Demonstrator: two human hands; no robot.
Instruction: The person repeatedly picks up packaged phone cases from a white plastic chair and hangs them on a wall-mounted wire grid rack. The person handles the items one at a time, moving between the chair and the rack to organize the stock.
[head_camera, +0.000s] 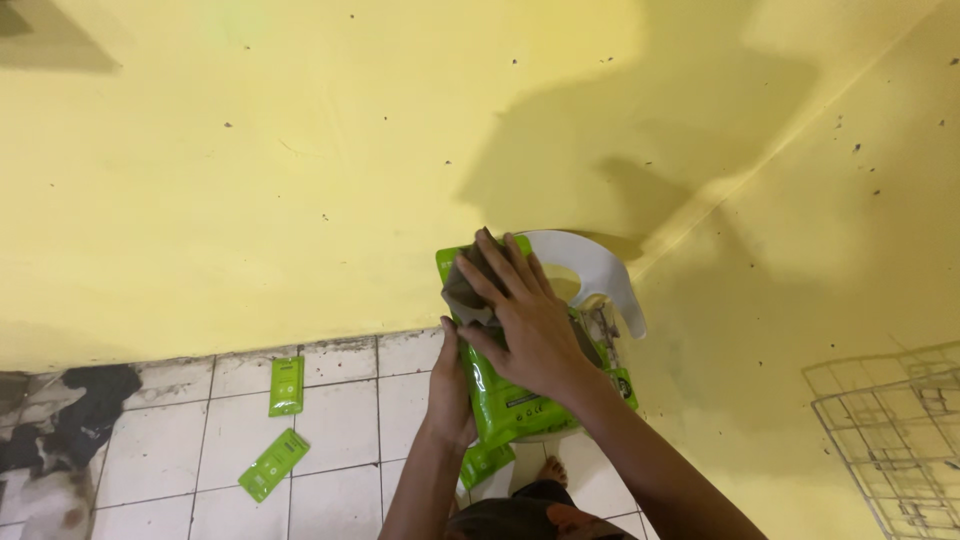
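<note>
Your left hand (452, 385) grips the green pack (505, 400) from beneath; your right hand (525, 320) presses a grey cloth (462, 290) flat against it; two sachets (285, 385) lie on the floor (340, 430)

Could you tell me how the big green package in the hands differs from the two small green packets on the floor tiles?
The big green package is held up between the left hand and right hand; the small green packets lie untouched on the tiled floor. The package is much larger. It is partly hidden by the hands; the packets show whole. All share the same bright green.
</note>
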